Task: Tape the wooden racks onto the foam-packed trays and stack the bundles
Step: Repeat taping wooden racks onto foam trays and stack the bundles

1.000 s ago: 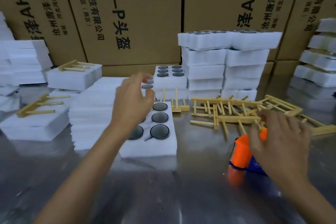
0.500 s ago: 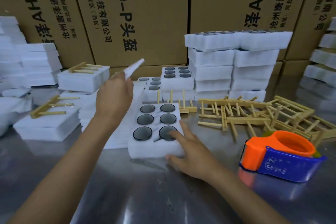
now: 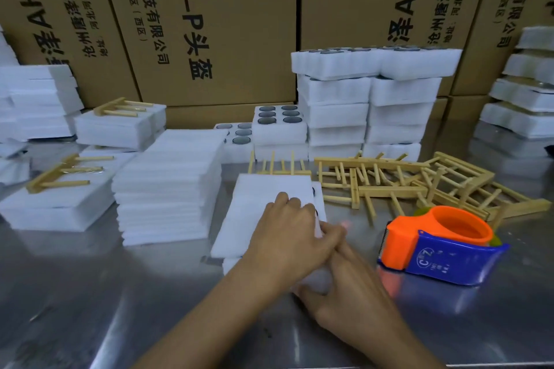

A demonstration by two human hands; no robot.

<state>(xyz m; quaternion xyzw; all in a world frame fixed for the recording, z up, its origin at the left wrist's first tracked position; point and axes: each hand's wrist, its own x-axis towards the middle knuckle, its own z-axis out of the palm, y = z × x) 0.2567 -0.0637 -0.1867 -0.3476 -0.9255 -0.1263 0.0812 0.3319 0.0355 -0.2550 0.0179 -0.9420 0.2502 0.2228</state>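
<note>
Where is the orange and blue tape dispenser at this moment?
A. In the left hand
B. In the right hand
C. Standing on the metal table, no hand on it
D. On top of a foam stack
C: the tape dispenser stands on the metal table, while both the left hand and the right hand are at the foam tray.

Brown cardboard boxes (image 3: 227, 24) with black print line the wall from 10 to 2 o'clock, behind the steel table (image 3: 90, 293).
</note>
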